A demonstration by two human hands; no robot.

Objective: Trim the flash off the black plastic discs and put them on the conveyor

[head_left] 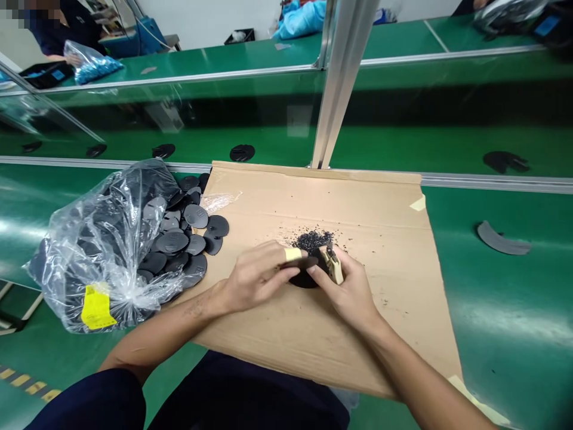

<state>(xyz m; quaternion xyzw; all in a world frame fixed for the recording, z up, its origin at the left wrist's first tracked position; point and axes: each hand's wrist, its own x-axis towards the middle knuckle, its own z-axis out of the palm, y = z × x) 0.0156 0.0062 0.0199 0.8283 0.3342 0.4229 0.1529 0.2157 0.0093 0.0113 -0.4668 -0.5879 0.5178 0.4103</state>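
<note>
Table: green, smooth, glossy surface with light glare.
Cardboard sheet: brown, matt paperboard, with tape at the corners.
Bag: clear, crinkled, shiny plastic film with a yellow paper label.
Discs: dark grey plastic, matt, with moulded ridges.
Shavings: black, crumbly bits.
Post: bare, brushed metal.
Finger tape: beige, matt.
</note>
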